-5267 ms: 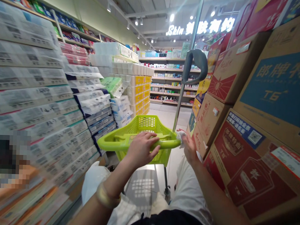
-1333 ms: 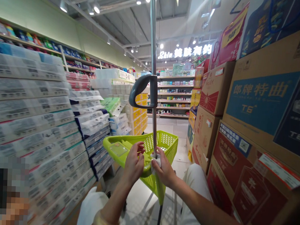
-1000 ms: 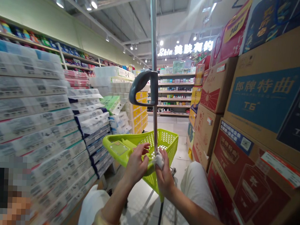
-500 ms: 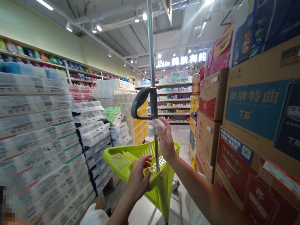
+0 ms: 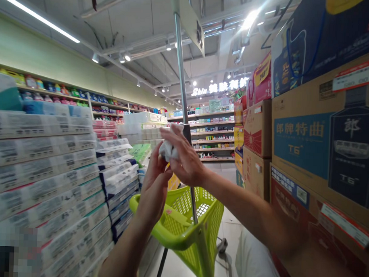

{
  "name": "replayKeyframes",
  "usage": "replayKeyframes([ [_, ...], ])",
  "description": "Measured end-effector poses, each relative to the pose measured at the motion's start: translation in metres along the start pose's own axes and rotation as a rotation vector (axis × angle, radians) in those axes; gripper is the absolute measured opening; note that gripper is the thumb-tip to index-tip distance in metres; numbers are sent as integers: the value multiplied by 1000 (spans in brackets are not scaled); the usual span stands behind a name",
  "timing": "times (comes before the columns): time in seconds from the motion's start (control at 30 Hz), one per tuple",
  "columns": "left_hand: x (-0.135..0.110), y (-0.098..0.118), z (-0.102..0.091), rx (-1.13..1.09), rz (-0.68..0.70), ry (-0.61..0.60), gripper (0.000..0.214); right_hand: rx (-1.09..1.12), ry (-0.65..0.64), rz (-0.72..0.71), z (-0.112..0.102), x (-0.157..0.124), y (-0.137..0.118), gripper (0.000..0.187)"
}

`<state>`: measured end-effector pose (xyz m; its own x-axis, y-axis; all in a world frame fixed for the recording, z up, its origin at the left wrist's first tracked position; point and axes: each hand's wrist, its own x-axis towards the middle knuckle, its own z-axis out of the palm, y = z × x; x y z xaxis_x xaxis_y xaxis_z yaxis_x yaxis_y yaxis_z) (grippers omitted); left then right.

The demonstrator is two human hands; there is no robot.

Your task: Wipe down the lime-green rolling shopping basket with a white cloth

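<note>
A lime-green shopping cart (image 5: 185,229) with a mesh basket stands in front of me in a shop aisle. A tall metal pole (image 5: 182,88) rises from it. My right hand (image 5: 185,156) is raised in front of the pole's grey handle and closed on a crumpled white cloth (image 5: 168,150). My left hand (image 5: 154,186) is raised just below it, fingers curled up against the cloth and the handle, which the hands hide.
Stacked tissue packs (image 5: 50,178) wall the left side. Cardboard boxes (image 5: 317,147) are piled high on the right. Shelves (image 5: 216,135) of goods stand at the aisle's far end, under a lit sign (image 5: 219,87). Pale floor (image 5: 227,220) shows beyond the cart.
My right hand slid the white cloth up the pole from the cart's rim to the grey handle. My left hand left the cart's rim and rose to meet it. The view tilted up.
</note>
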<state>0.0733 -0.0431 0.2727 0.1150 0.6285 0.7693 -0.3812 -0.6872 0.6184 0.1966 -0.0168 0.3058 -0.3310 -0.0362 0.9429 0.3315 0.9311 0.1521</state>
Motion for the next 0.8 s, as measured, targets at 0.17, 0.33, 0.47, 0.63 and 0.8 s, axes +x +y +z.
replayKeyframes([
  [0.17,-3,-2,-8,-53,-16,74,72,-205,-239,-199,-10,7,10,59],
  [0.33,2,-1,-18,-56,-21,17,70,-280,-98,-43,-14,24,24,59],
  [0.47,4,-1,-20,-57,-36,47,67,-259,-255,-162,-4,22,9,52],
  [0.63,5,-3,-22,-5,-18,25,65,-217,-72,-22,-5,29,25,53],
  [0.8,5,-6,-22,82,5,17,66,11,289,306,1,34,63,54],
])
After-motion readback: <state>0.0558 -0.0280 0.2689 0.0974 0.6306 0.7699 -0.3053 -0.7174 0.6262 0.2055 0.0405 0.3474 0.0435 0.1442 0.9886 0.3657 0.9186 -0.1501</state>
